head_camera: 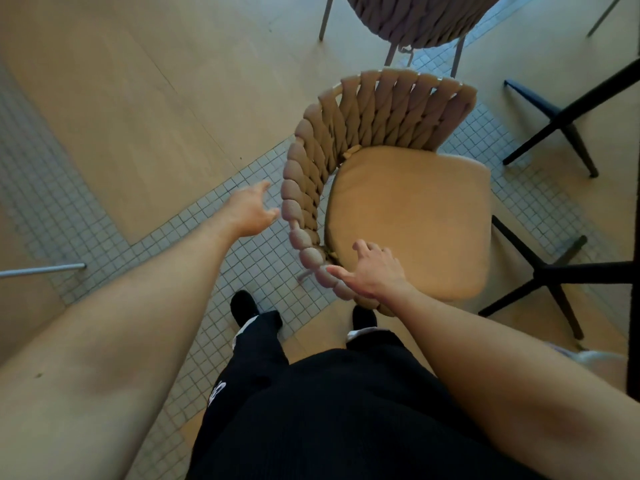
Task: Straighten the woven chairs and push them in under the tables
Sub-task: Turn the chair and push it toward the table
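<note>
My hands are both reaching out, and neither one has hold of anything. My left hand (pixel 251 211) is in the middle of the frame with its fingers loose and spread. It is just beside the curved back of the tan woven chair with the soft tan seat cushion (pixel 384 188), but I cannot tell if a fingertip touches it. My right hand (pixel 372 270) is lower in the frame, fingers spread wide. It hangs over the near end of the chair's woven rim, and its thumb looks to be right at the rim.

The chair sits in the middle of the frame. It is turned, so its back curves along the left and top, and its open seat faces the right side of the frame. My right hand is the nearer one.

The black metal table legs (pixel 554 271) stand at the right of the frame, close to the seat. I think the chair must go that way, and those legs could catch it.

A second woven chair, darker and greyish (pixel 415 19), stands at the top of the frame, near the first chair's back. The floor (pixel 138 98) is light wood with strips of small grey tiles.
</note>
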Demonstrator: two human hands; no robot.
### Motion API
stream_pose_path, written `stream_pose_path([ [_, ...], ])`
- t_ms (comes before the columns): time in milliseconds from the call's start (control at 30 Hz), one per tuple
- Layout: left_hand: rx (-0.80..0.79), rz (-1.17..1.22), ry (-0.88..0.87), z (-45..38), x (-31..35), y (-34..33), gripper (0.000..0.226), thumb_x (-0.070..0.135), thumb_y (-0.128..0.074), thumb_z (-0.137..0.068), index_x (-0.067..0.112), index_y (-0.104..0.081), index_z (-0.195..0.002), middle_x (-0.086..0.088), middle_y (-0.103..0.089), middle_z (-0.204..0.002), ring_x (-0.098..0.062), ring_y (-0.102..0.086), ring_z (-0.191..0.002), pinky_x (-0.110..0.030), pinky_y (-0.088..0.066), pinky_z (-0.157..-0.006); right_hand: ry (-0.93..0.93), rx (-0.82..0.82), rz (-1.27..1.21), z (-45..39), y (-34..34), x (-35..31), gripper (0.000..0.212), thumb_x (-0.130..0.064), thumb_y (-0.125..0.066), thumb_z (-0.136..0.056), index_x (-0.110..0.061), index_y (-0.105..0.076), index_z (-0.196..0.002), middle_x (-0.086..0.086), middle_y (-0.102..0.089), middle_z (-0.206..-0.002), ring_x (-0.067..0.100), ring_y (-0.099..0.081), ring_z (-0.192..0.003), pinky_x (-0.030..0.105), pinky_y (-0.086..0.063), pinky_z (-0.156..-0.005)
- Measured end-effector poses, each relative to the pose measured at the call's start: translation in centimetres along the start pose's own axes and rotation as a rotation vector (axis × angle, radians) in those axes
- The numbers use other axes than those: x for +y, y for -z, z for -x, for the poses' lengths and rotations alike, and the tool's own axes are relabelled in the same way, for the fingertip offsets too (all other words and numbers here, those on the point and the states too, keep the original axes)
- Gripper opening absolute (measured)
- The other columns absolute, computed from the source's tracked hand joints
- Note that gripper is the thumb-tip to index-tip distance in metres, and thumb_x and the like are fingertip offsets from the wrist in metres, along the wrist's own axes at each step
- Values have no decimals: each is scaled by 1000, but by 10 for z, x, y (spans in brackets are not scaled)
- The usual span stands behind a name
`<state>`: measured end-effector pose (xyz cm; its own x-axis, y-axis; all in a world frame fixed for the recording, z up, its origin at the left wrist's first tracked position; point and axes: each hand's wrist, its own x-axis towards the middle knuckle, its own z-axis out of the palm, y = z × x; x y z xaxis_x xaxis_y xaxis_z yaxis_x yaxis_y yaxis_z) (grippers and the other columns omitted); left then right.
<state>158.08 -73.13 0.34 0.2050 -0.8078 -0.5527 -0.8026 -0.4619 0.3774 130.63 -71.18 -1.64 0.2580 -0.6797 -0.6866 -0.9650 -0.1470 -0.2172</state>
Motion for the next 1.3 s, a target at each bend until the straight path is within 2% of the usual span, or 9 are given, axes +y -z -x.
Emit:
stream_pose_path([
  [300,-159,-222,-225,-32,-58,63,73,40,-57,-99,22,-21,-159,-9,-35,-159,-27,-32,-146,-46,-30,-118,-220,19,-191,-8,-19,-107,89,-85,-42,-85,-19,-40,-144,13,-49,-144,37,-44,-132,52,-41,-107],
  [400,-199,-248,-308,-48,-64,79,73,39,-59,-98,20,-22,-159,-8,-35,-159,-26,-32,-146,-44,-29,-118,-268,38,-247,-11,-23,-129,88,-85,-43,-85,-19,-41,-144,13,-50,-144,37,-45,-132,52,-41,-107],
  [533,-242,-315,-383,-75,-65,96,78,46,-60,-96,22,-20,-159,-7,-31,-160,-26,-31,-147,-50,-31,-119,-333,62,-323,-22,-24,-145,88,-87,-42,-82,-22,-43,-141,10,-52,-141,36,-46,-130,53,-43,-105],
  [733,-270,-511,-593,-124,-51,114,82,56,-58,-93,23,-21,-159,-6,-32,-160,-26,-31,-146,-49,-35,-117,-467,132,-406,-55,-19,-163,79,-85,-43,-84,-21,-47,-132,9,-55,-136,36,-47,-127,52,-41,-104],
  [967,-295,-736,-831,-177,-20,131,92,68,-54,-89,23,-16,-160,-10,-22,-165,-29,-21,-151,-48,-24,-122,-585,92,-654,-92,-8,-175,81,-82,-46,-85,-23,-41,-141,9,-51,-144,37,-46,-132,51,-43,-103],
  [1100,-312,-854,-945,-203,0,133,98,75,-52,-85,26,-12,-160,-10,-16,-166,-30,-15,-152,-52,-16,-124,-651,104,-689,-100,3,-183,78,-78,-46,-89,-22,-40,-142,9,-52,-144,38,-46,-132,49,-40,-104],
  [1300,-369,-975,-1150,-236,31,126,101,79,-54,-81,28,-14,-158,-11,-15,-166,-31,-10,-153,-57,-9,-123,-784,146,-724,-111,6,-198,86,-83,-43,-86,-21,-41,-144,11,-57,-141,38,-48,-131,51,-39,-108],
])
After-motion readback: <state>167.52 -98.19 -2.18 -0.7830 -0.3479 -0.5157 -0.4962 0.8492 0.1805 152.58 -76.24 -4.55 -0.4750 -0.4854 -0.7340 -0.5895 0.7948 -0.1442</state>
